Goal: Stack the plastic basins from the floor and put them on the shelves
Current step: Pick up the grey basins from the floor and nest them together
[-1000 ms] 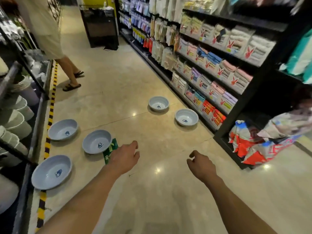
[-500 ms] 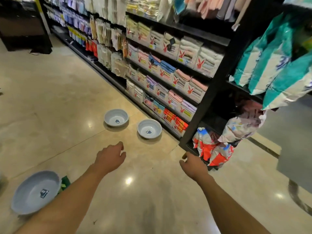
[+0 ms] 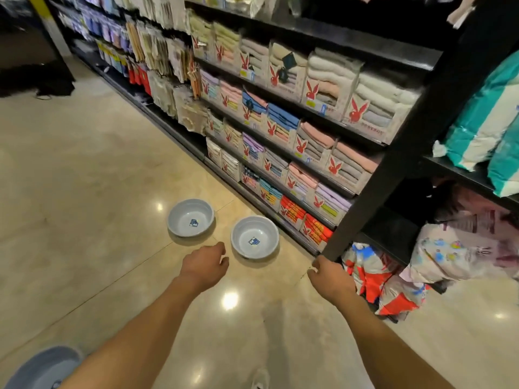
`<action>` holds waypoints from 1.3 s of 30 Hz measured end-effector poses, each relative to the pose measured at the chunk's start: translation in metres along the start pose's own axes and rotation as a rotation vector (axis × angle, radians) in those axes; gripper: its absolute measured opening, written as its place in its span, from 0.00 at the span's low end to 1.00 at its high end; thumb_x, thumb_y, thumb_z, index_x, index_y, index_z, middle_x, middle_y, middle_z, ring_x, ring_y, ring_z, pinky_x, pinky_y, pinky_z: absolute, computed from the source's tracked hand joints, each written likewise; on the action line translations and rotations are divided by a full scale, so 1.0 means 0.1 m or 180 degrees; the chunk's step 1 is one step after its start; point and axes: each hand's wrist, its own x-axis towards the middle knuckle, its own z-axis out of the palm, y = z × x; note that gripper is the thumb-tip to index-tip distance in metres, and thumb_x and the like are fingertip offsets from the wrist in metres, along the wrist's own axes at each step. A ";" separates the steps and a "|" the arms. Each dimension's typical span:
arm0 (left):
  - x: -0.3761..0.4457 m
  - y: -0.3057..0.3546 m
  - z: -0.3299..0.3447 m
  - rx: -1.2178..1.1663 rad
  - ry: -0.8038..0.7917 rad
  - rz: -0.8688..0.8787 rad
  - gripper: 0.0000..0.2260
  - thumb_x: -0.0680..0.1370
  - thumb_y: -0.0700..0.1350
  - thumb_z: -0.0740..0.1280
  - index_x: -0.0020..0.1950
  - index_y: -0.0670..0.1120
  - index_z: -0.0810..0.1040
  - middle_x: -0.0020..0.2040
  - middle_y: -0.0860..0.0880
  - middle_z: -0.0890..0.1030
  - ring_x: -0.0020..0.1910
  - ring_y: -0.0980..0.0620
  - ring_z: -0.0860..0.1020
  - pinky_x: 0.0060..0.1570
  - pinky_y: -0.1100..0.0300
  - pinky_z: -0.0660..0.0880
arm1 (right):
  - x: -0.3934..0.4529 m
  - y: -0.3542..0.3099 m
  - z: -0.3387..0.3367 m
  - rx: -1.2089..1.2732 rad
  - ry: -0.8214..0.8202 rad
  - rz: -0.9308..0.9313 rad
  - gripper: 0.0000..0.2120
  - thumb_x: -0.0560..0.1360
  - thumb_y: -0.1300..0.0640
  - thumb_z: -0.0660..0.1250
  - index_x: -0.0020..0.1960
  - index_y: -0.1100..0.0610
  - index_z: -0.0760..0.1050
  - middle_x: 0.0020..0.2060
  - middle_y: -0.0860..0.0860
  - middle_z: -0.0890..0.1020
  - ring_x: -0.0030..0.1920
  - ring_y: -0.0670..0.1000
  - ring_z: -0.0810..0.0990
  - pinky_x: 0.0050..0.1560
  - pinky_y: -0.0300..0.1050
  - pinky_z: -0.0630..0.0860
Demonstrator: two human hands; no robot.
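Observation:
Two grey plastic basins stand upright on the shop floor by the foot of the right-hand shelving: a far basin (image 3: pixel 191 217) and a near basin (image 3: pixel 254 237), each with a small blue label inside. A third grey basin (image 3: pixel 42 366) shows partly at the bottom left, cut off by my arm. My left hand (image 3: pixel 204 264) hovers just short of the near basin, fingers loosely curled, holding nothing. My right hand (image 3: pixel 329 277) hangs near the black shelf post, fingers curled in, empty.
Black shelving (image 3: pixel 393 169) full of boxed towels runs along the right side. Bagged goods (image 3: pixel 373 276) spill from its lowest end shelf beside my right hand. A dark counter (image 3: pixel 31 66) stands far left. Beige polished floor (image 3: pixel 84 192) spreads to the left.
The view has swung right and closer: the left-side basins and the other person have left the frame. The two basins by the shelving are nearer, and both hands have advanced toward them.

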 end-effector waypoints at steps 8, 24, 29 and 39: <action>1.59 0.06 -0.18 0.0171 -0.0208 -0.0039 0.15 0.79 0.55 0.59 0.61 0.48 0.73 0.56 0.47 0.81 0.55 0.44 0.79 0.51 0.49 0.78 | 1.48 -0.43 -0.40 -0.0095 -0.0226 0.0033 0.19 0.78 0.44 0.59 0.66 0.49 0.72 0.58 0.52 0.82 0.57 0.55 0.80 0.56 0.51 0.77; 4.65 -0.80 0.95 -0.0221 -0.0953 -0.0376 0.17 0.80 0.59 0.57 0.64 0.52 0.72 0.55 0.50 0.84 0.53 0.43 0.81 0.48 0.51 0.76 | 4.67 -1.03 0.32 -0.0303 -0.1064 0.0296 0.17 0.79 0.44 0.62 0.64 0.51 0.74 0.54 0.50 0.83 0.56 0.56 0.81 0.56 0.53 0.78; 5.35 -1.06 1.97 -0.0349 -0.0772 -0.0618 0.20 0.79 0.60 0.59 0.67 0.53 0.68 0.52 0.51 0.84 0.51 0.43 0.81 0.47 0.51 0.76 | 5.83 -0.80 1.16 -0.0562 -0.1401 0.0188 0.22 0.78 0.39 0.63 0.67 0.50 0.72 0.56 0.51 0.84 0.58 0.58 0.81 0.57 0.53 0.78; 6.27 -1.73 4.44 -0.0295 -0.0943 -0.1037 0.35 0.74 0.71 0.58 0.74 0.52 0.64 0.62 0.47 0.81 0.57 0.40 0.80 0.51 0.48 0.76 | 7.59 0.00 2.95 -0.0635 -0.1258 0.0171 0.34 0.75 0.33 0.63 0.74 0.52 0.65 0.64 0.58 0.81 0.63 0.63 0.79 0.61 0.59 0.76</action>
